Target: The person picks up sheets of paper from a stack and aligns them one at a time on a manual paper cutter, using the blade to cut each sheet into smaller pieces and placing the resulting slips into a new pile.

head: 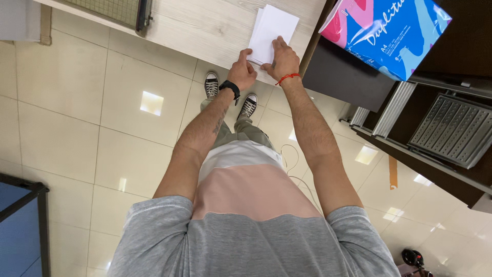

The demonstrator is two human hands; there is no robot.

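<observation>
I read frame left to right. Paper cutter [110, 11]: on tabletop [205, 28], toward far left corner. Left hand [242, 72], black wristband: fingers curled, thumb and forefinger pinching near-left corner of white paper stack [272, 31]. Stack: lies flat at tabletop near edge, by right corner. Right hand [282, 60], red string at wrist: pressed flat on stack's near edge. Blue-pink paper ream [392, 33]: on dark cabinet [348, 77], just right of tabletop.
</observation>
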